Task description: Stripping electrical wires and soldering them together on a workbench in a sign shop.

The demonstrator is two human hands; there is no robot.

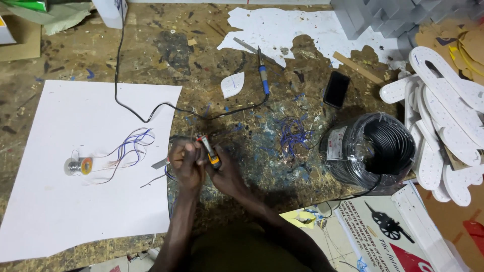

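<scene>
hands (204, 163) hiding thin wires, elbows cropped

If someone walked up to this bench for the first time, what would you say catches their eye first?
Probably the two hands meeting at the middle of the paint-spattered workbench: the left hand and right hand close around a small yellow-and-black tool and thin wires. Next, the big coil of black cable to the right, and the white sheet on the left bearing a solder spool and loose blue wires.

Black cable coil (370, 151) right; soldering iron (262, 75), phone (336, 89) behind; solder spool (78, 166) on white sheet (60, 211).
</scene>
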